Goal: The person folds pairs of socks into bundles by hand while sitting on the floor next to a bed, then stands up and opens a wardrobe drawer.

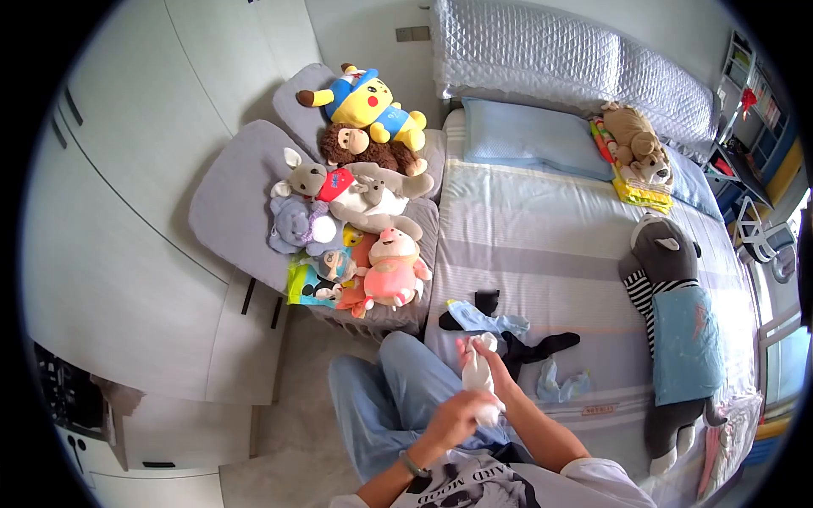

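Note:
A white sock [478, 372] is stretched between my two hands above my lap. My left hand [461, 416] is closed around its lower end, and a band shows on that wrist. My right hand [505, 383] grips the upper part, with its fingers partly hidden behind the cloth. On the bed just beyond lie a light blue sock [487, 318] across some black fabric and a long black sock [546, 345]. Another pale blue sock [562, 383] rests to the right of my right hand.
Several plush toys, including a pink pig [394, 267] and a kangaroo [356, 190], sit on a grey folding seat [229, 207] at left. A large grey plush [686, 339] lies along the right of the bed [525, 254]. Pale cabinets [144, 254] line the left wall.

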Tool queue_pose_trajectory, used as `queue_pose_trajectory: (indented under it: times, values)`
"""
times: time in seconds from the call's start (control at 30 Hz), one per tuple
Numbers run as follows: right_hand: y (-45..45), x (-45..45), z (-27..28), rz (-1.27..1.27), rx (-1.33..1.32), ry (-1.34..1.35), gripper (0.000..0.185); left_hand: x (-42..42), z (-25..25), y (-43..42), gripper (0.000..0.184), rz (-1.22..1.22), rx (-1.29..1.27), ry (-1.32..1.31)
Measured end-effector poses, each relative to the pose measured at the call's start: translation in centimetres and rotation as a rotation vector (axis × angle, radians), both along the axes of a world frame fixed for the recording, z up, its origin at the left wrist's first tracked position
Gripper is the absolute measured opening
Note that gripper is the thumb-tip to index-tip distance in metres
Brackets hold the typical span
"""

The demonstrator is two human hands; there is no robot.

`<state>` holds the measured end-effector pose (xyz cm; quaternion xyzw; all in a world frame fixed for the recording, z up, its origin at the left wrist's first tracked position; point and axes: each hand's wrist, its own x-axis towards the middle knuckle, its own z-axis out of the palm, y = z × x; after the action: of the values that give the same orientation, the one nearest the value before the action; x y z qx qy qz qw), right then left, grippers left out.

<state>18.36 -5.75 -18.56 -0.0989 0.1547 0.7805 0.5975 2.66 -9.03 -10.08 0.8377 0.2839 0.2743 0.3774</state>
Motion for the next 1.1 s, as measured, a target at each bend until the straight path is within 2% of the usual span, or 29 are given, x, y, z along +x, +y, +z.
queue_pose_trajectory:
  times: [0.03,0.1,0.13,0.17,0.23,0.27,0.33,0.37,0.43,0.47,0.5,0.53,0.57,0.63,0.7,0.77,0.8,0.83,0.9,0.97,1.03,1.07,1.1]
  values:
    - [-0.1,-0.3,2.3,0.003,-0.001,0.003,0.02,-0.5,-0.3,0.4,0.023,0.232,-0.202,-0.073]
    - [-0.1,-0.3,6.5,-0.056,-0.082,-0.407,0.026,-1.9,1.1,2.7,0.024,0.636,-0.333,0.035]
    - [-0.1,0.9,5.2,-0.019,-0.032,-0.569,0.029,-2.6,1.5,3.7,0.023,0.642,-0.318,-0.113]
    - [-0.2,1.8,3.9,0.04,-0.093,-0.891,0.039,-3.1,1.7,4.5,0.022,0.647,-0.3,-0.266]
    - [-0.6,1.5,2.6,-0.034,-0.332,-1.608,0.057,-3.7,1.6,4.9,0.024,0.623,-0.3,-0.275]
    - [-0.7,1.6,1.9,-0.035,-0.33,-1.605,0.057,-3.7,1.6,5.0,0.024,0.568,-0.337,-0.31]
    - [-1.2,1.1,4.5,-0.034,0.14,-1.843,0.067,-3.7,1.6,5.3,0.024,0.513,-0.38,-0.343]
    - [-1.3,0.6,6.5,-0.02,0.367,-1.585,0.068,-3.9,2.0,5.5,0.024,0.461,-0.439,-0.315]
    - [-1.5,-1.2,10.2,-0.033,0.678,-1.551,0.055,-4.0,3.0,5.8,0.025,0.401,-0.498,-0.285]
    - [-1.7,-1.4,10.0,-0.039,0.674,-1.549,0.055,-4.1,3.7,6.0,0.025,0.406,-0.51,-0.249]
    - [-1.7,-1.6,9.7,0.019,0.65,-1.447,0.046,-4.3,4.1,6.3,0.026,0.411,-0.518,-0.213]
    - [-1.6,-1.8,9.5,0.077,0.628,-1.344,0.038,-4.8,4.3,6.6,0.03,0.399,-0.654,-0.25]
    - [-1.5,-1.7,9.5,0.074,0.632,-1.342,0.038,-5.2,4.8,6.9,0.03,0.4,-0.649,-0.249]
    - [-1.2,-1.6,10.0,0.043,0.37,-1.285,0.028,-5.5,6.4,7.6,0.037,0.271,-0.824,-0.485]
    - [-1.1,-1.8,10.6,-0.059,0.362,-1.255,0.027,-5.3,7.5,7.8,0.04,0.263,-0.843,-0.534]
    - [-0.9,-1.5,10.9,-0.222,0.304,-1.214,0.026,-4.9,9.0,7.7,0.04,0.326,-0.758,-0.64]
    - [-0.9,-1.2,11.3,-0.247,0.317,-1.173,0.025,-4.7,10.0,7.7,0.03,0.321,-0.697,-0.629]
    - [-1.0,-1.0,11.6,-0.253,0.318,-1.175,0.025,-4.9,9.7,7.9,0.03,0.316,-0.696,-0.629]
    - [-1.1,-0.5,12.4,-0.247,0.448,-1.203,0.025,-5.1,9.7,8.3,0.021,0.253,-0.333,-0.336]
    - [-1.3,-0.4,14.0,-0.198,0.503,-1.219,0.024,-3.8,11.1,7.6,0.018,0.297,-0.326,-0.343]
    - [-1.3,-0.3,14.6,-0.092,0.589,-1.353,0.021,-3.2,11.6,7.4,0.019,0.226,-0.408,-0.437]
    - [-1.0,-0.4,15.0,-0.129,0.672,-1.478,0.018,-3.3,11.3,7.5,0.02,0.238,-0.429,-0.315]
    - [-0.8,-0.3,15.5,-0.13,0.674,-1.48,0.018,-3.2,11.5,7.5,0.02,0.237,-0.428,-0.317]
